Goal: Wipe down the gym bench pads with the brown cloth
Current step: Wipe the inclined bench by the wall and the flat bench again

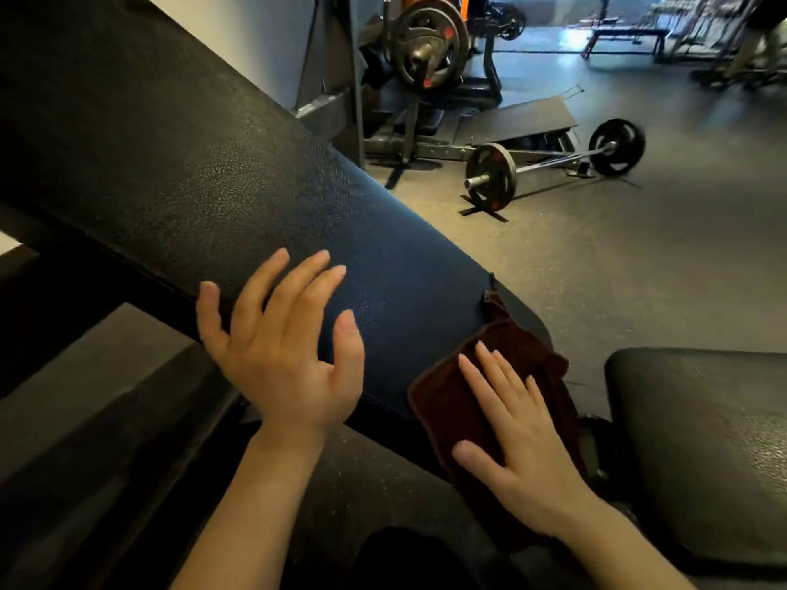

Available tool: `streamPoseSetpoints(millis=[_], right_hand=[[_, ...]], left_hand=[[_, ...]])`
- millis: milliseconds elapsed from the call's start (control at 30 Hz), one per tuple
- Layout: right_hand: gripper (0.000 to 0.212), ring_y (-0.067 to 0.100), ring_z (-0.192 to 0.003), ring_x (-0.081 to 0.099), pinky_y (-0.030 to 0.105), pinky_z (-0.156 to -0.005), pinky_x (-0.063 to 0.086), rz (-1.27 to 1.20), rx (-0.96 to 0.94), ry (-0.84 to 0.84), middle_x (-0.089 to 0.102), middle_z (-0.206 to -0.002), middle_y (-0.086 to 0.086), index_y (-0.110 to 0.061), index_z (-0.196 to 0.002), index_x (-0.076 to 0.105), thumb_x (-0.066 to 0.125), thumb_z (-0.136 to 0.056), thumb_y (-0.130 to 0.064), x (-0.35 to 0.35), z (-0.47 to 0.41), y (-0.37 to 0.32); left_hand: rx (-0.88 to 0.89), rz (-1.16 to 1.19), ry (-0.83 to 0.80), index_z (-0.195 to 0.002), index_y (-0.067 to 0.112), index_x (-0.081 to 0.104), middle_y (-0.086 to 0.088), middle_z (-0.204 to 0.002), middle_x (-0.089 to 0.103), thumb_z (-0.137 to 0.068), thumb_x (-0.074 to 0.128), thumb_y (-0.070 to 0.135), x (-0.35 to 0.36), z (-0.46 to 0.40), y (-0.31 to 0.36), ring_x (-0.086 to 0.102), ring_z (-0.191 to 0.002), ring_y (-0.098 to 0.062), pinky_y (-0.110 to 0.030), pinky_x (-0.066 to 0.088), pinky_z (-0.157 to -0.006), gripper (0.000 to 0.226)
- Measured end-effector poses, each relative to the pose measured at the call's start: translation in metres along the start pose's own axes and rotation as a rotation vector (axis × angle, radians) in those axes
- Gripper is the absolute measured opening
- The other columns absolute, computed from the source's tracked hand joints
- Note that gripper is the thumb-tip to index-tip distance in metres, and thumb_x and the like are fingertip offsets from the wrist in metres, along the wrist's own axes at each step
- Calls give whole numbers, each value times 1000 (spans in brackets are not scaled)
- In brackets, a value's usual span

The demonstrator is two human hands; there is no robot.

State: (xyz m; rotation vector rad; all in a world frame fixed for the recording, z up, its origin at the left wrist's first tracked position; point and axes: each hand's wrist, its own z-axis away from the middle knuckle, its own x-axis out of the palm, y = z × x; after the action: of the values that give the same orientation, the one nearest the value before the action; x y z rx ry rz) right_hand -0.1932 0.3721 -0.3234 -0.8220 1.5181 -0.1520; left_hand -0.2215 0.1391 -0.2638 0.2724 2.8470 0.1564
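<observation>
A long black bench back pad (204,181) slants from the upper left down to the centre right. The brown cloth (451,402) lies over its lower end. My right hand (519,453) presses flat on the cloth, fingers spread and pointing up-left. My left hand (285,342) hovers over the pad's near edge, fingers apart and slightly curled, holding nothing. A second black pad (698,445), the seat, sits at the lower right, just past the cloth.
A barbell (553,163) with plates lies on the grey floor beyond the pad. A loaded weight machine (426,49) stands behind it. Another bench (626,36) is far back right. The bench's dark frame (106,402) fills the lower left.
</observation>
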Motion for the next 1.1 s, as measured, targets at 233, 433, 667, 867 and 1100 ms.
streamPoseSetpoints(millis=[233, 433, 667, 867, 1100], right_hand=[[65, 4, -150, -12, 62, -116, -10, -67, 36, 21, -7, -164, -19, -54, -150, 3, 23, -92, -73, -20, -138, -39], [66, 15, -153, 3, 67, -116, 0, -84, 193, 54, 6, -166, -11, -46, -155, 11, 26, -95, -70, -32, -177, -6], [67, 19, -153, -1, 61, -119, -1, -148, 514, 95, 3, -167, -4, -37, -157, 10, 23, -99, -66, -17, -100, 57], [61, 16, -153, -3, 48, -123, -2, -54, 474, 97, -1, -167, -4, -34, -157, 6, 23, -103, -55, 3, -32, 35], [39, 3, -132, 43, 20, -109, 33, -287, 310, 487, 53, -138, -11, -20, -142, 50, 38, -106, -27, 26, 37, 0]], left_hand=[[42, -14, -11, -112, 19, 72, 5, -118, 71, -100, 35, 37, 2, 2, -3, 58, -122, -22, -51, 16, -115, 43], [71, -18, 6, -112, 19, 71, 2, -120, 70, -101, 35, 36, 4, 1, -7, 55, -123, -22, -44, 11, -118, 42], [49, -24, -8, -121, 17, 67, 4, -120, 70, -100, 37, 36, 4, 2, -6, 52, -125, -21, -41, 9, -119, 41], [27, 31, -13, -122, 16, 65, 3, -121, 68, -102, 37, 36, 3, 2, -5, 50, -124, -21, -53, 15, -115, 40], [-52, 114, -198, -132, 18, 54, -4, -129, 63, -103, 40, 37, 0, 1, -6, 44, -129, -25, -72, 36, -99, 37]])
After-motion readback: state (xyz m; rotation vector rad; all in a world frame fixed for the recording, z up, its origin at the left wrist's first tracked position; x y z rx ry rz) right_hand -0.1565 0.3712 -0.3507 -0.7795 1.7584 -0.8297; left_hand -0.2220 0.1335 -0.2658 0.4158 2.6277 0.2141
